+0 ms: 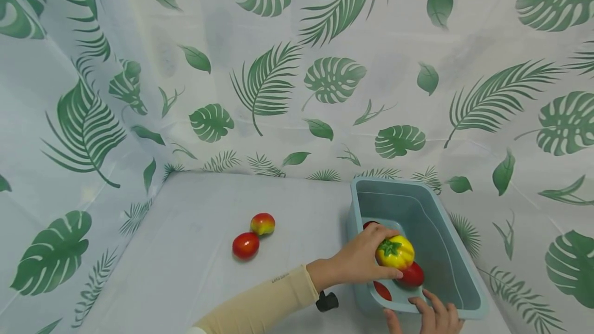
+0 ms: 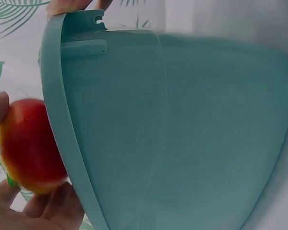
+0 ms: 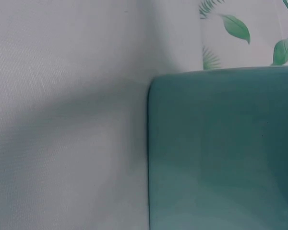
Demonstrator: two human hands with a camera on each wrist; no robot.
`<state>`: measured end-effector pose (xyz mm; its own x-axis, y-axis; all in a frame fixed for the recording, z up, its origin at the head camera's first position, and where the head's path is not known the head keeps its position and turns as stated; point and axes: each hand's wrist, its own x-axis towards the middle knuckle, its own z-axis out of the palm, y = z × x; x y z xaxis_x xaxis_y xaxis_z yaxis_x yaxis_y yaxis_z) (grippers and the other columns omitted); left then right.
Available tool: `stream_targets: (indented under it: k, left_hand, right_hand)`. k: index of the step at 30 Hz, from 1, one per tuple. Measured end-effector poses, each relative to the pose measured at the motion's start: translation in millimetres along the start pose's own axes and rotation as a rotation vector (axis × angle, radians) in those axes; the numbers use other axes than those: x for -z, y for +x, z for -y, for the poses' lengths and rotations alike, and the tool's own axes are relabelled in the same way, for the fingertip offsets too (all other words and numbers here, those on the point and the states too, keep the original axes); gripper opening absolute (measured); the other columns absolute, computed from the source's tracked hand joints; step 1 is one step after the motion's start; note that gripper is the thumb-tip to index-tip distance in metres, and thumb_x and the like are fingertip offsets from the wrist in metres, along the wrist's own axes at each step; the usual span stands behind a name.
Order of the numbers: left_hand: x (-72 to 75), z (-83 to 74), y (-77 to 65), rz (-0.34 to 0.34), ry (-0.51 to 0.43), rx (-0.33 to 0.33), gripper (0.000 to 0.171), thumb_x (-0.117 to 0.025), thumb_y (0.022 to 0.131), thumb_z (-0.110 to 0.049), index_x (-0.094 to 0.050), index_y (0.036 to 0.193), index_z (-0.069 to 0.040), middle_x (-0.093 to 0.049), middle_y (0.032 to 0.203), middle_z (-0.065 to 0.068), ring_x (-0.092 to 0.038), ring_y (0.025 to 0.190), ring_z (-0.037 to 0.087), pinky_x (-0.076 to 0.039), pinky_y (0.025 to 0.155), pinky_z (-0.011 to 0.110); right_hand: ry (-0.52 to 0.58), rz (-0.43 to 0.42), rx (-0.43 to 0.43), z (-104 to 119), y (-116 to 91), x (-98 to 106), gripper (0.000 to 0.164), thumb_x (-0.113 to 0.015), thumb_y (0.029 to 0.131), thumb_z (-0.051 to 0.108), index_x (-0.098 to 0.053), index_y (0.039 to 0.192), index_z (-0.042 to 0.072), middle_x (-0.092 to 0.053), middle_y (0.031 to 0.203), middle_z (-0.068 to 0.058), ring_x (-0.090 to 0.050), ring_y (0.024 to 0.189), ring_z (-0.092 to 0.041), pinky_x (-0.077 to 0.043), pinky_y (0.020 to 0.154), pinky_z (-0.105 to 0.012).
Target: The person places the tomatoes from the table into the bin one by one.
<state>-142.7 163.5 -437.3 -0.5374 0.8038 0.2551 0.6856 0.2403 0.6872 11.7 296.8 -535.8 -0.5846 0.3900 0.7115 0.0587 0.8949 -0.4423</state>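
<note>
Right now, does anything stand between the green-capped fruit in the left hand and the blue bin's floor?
Apparently yes: inside the blue bin, a red fruit shows just below the green-capped fruit in the head view, partly hidden by it. Whether they touch is unclear.

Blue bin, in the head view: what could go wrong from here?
The yellow fruit could slip from the left hand and knock the red fruit that shows just below it. The right hand grips the near rim of the bin; a hard pull might tip it.
</note>
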Motion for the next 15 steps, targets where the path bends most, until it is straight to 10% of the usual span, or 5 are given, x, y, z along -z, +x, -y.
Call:
stream_targets:
  k: [15]
  left_hand:
    - [5.1, 5.8, -8.0, -0.006, -0.050, -0.010, 0.068, -0.066, 0.088, -0.050, -0.041, 0.146, -0.025, -0.047, 0.135, -0.010, -0.039, 0.122, 0.002, -0.042, 0.095, 0.018]
  right_hand:
    - [0.017, -0.046, 0.029, -3.3, -0.5, -3.7, 0.083, -0.057, 0.078, 0.073, -0.061, 0.100, -0.007, -0.055, 0.118, -0.032, -0.038, 0.111, -0.054, -0.018, 0.106, -0.068]
